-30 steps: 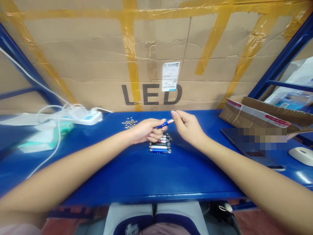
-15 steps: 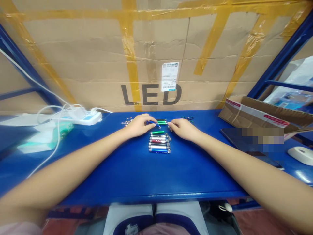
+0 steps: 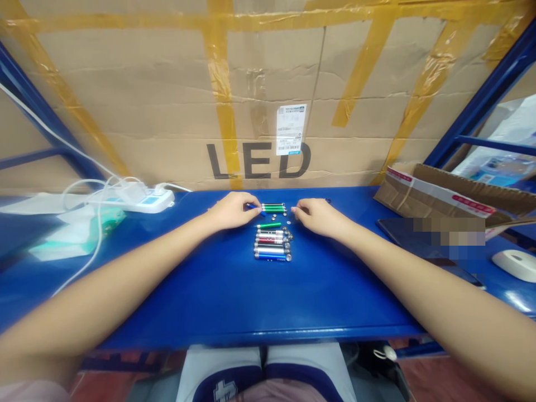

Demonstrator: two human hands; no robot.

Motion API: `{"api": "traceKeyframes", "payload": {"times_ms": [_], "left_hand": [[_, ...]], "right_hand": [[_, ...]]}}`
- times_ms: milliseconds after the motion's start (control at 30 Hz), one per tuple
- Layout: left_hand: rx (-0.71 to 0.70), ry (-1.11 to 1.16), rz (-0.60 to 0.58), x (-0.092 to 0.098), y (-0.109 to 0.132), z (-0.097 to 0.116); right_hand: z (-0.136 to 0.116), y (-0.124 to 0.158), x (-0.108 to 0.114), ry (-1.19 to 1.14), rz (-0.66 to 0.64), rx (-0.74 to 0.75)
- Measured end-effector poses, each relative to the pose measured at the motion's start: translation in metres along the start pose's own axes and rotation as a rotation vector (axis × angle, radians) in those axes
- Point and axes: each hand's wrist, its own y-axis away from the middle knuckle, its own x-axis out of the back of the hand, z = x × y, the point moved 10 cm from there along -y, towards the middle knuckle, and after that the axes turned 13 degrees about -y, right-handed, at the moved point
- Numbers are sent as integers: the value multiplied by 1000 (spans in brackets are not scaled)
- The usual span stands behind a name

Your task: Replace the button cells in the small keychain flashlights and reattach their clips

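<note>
My left hand (image 3: pixel 237 211) is closed around a slim blue tube (image 3: pixel 256 209), like a mini flashlight body, whose end sticks out past the fingertips. My right hand (image 3: pixel 316 216) hovers a little to the right with fingers curled together; whatever they pinch, if anything, is hidden. Between the hands lie green tubes (image 3: pixel 273 209) side by side, with small round silver discs (image 3: pixel 274 217) like button cells near them. Closer to me is a single green tube (image 3: pixel 269 225). Below it is a row of mini flashlights in silver, red (image 3: pixel 270 240), black and blue (image 3: pixel 270 257), their ends toward the right.
A large cardboard box (image 3: pixel 167 111) stands behind the blue table (image 3: pixel 251 301). On the left are a white power strip (image 3: pixel 154 202) with cables and a green-white packet (image 3: pixel 75 237). An open carton (image 3: pixel 435 195), a dark tablet-like device (image 3: pixel 397 234) and a white mouse (image 3: pixel 517 265) are on the right.
My left hand has drawn slightly left with the blue tube, uncovering the green tubes' ends. My right hand has shifted a little right, and a small disc now shows on the table between the hands.
</note>
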Motion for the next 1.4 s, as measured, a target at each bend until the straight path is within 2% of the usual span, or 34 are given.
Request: {"api": "traceKeyframes", "payload": {"times_ms": [100,367,467,567,667,800,1067,1400], "left_hand": [[37,36,-51,-4,1,-6],[-14,51,-42,-14,3,-1],[-9,34,-36,-16,3,1],[10,42,-33,-17,2,2],[35,95,-38,-18,-1,3],[82,103,-44,-17,-7,5],[131,25,-107,-23,-24,22],[162,-32,-134,-29,-36,31]], "right_hand": [[3,1,2,45,-29,-4],[4,5,-13,154,-166,-32],[5,3,-8,134,-122,-17],[-5,3,-2,78,-52,102],[-13,5,-7,21,-81,198],[-14,5,-17,-10,-126,226],[-11,-2,-15,-72,-89,204],[-4,-6,-9,-166,77,145]]}}
